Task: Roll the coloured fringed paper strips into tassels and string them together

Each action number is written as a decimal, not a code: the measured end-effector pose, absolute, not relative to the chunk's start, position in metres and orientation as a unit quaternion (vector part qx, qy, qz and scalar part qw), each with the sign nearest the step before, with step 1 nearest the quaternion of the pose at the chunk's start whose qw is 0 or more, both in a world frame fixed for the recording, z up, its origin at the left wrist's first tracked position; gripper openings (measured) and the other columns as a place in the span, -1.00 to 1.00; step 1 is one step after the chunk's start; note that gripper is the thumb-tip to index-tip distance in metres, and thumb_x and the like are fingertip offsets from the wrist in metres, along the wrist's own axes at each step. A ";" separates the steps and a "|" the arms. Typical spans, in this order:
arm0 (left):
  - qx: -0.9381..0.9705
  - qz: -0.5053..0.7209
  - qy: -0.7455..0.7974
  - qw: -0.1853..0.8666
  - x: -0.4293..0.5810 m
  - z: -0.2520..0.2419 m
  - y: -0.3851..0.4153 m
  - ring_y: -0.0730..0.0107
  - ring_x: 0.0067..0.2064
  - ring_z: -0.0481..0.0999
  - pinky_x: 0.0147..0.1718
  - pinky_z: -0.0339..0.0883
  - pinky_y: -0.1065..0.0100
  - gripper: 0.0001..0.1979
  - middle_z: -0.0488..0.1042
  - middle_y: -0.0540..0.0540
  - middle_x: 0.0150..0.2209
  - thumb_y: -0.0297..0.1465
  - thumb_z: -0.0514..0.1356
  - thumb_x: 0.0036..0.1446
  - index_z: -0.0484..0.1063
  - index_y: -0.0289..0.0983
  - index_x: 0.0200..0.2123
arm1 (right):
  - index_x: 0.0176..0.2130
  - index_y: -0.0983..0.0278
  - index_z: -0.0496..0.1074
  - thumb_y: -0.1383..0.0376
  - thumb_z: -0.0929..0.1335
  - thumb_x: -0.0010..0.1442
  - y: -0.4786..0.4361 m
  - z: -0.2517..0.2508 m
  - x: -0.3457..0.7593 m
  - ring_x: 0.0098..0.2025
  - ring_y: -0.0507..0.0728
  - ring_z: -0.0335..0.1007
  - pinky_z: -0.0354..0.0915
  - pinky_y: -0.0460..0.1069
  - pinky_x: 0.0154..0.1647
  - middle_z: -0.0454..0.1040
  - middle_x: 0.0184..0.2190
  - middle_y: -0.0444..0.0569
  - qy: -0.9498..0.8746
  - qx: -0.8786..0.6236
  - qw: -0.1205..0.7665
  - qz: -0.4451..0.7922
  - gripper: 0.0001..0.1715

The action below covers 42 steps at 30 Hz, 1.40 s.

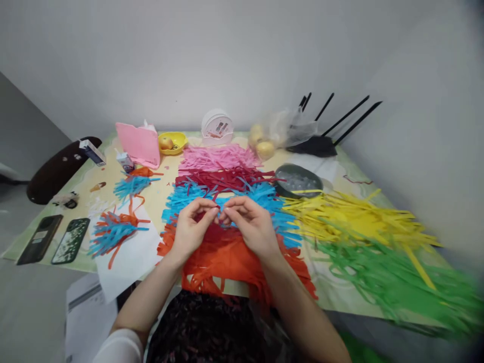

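My left hand (195,222) and my right hand (250,222) meet close together over the middle of the table, thumb and fingertips pinched. Between and below them shows a piece of dark red tissue paper (220,233), which both hands appear to pinch; its edges are partly hidden by the fingers. Beneath lies fringed orange tissue paper (227,259). Just beyond is fringed blue tissue paper (174,204), then a crimson fringed layer (215,179) and a pink one (219,157).
Yellow fringed paper (355,219) and green fringed paper (401,277) spread to the right. Blue-orange tassels (117,232) and two phones (70,241) lie left. A dark bowl (298,180), pink stand (139,145), yellow dish (179,140) and white spool (217,125) stand farther back.
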State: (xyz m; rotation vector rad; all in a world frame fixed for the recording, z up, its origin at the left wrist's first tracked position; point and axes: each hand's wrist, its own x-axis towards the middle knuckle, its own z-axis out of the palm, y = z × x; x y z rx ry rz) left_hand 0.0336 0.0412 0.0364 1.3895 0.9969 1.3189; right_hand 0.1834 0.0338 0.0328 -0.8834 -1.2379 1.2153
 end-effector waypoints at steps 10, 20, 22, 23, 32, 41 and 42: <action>0.682 0.490 0.456 0.296 0.019 0.033 0.028 0.37 -0.34 0.54 -0.30 0.37 0.38 -0.88 0.59 -0.06 -0.38 -0.36 0.21 0.20 0.53 -0.25 -0.34 | -0.27 0.25 0.43 0.19 0.38 0.23 0.025 0.022 0.167 -0.45 0.02 0.47 0.40 -0.08 -0.40 0.53 -0.48 -0.12 -0.552 -0.396 0.570 0.462 -0.83; 0.650 0.483 0.460 0.364 0.012 0.029 0.029 0.41 -0.38 0.55 -0.35 0.35 0.42 -0.92 0.59 -0.03 -0.40 -0.37 0.23 0.17 0.47 -0.26 -0.31 | -0.24 0.25 0.40 0.08 0.38 0.20 0.028 0.016 0.163 -0.67 -0.06 0.14 0.11 -0.13 -0.65 0.26 -0.65 -0.29 -0.536 -0.401 0.532 0.518 -0.72; 0.625 0.488 0.445 0.417 0.013 0.029 0.029 0.45 -0.44 0.53 -0.39 0.33 0.43 -0.90 0.55 0.00 -0.46 -0.35 0.24 0.16 0.42 -0.26 -0.34 | -0.25 0.24 0.38 0.01 0.40 0.17 0.029 0.015 0.161 -0.72 -0.08 0.03 -0.01 -0.14 -0.70 0.20 -0.69 -0.32 -0.510 -0.382 0.521 0.568 -0.64; 0.614 0.486 0.432 0.447 0.013 0.029 0.029 0.46 -0.46 0.52 -0.39 0.33 0.44 -0.88 0.54 0.01 -0.48 -0.34 0.25 0.16 0.39 -0.26 -0.34 | -0.26 0.24 0.38 -0.01 0.41 0.15 0.029 0.015 0.160 -0.73 -0.08 0.00 -0.05 -0.14 -0.71 0.21 -0.69 -0.32 -0.500 -0.379 0.521 0.579 -0.62; 0.575 0.485 0.397 0.526 0.016 0.025 0.026 0.45 -0.51 0.52 -0.38 0.37 0.41 -0.73 0.54 0.04 -0.54 -0.27 0.33 0.09 0.31 -0.24 -0.30 | -0.30 0.29 0.51 0.00 0.47 0.07 0.034 0.026 0.180 -0.67 -0.08 -0.06 -0.12 -0.12 -0.64 0.16 -0.71 -0.29 -0.554 -0.369 0.454 0.593 -0.60; 0.629 0.547 0.409 0.372 0.021 0.020 0.024 0.35 -0.21 0.62 -0.18 0.47 0.37 -0.87 0.64 -0.10 -0.25 -0.35 0.30 0.14 0.56 -0.25 -0.25 | -0.39 0.31 0.57 0.03 0.49 -0.02 0.032 0.032 0.184 -0.67 -0.07 -0.04 -0.07 -0.10 -0.64 0.17 -0.75 -0.25 -0.531 -0.445 0.467 0.549 -0.62; 0.632 0.548 0.409 0.365 0.022 0.020 0.023 0.35 -0.21 0.62 -0.17 0.48 0.36 -0.87 0.64 -0.11 -0.25 -0.35 0.29 0.15 0.58 -0.25 -0.24 | -0.40 0.31 0.57 0.03 0.49 -0.03 0.031 0.033 0.184 -0.67 -0.07 -0.04 -0.08 -0.10 -0.65 0.17 -0.75 -0.25 -0.530 -0.448 0.471 0.544 -0.62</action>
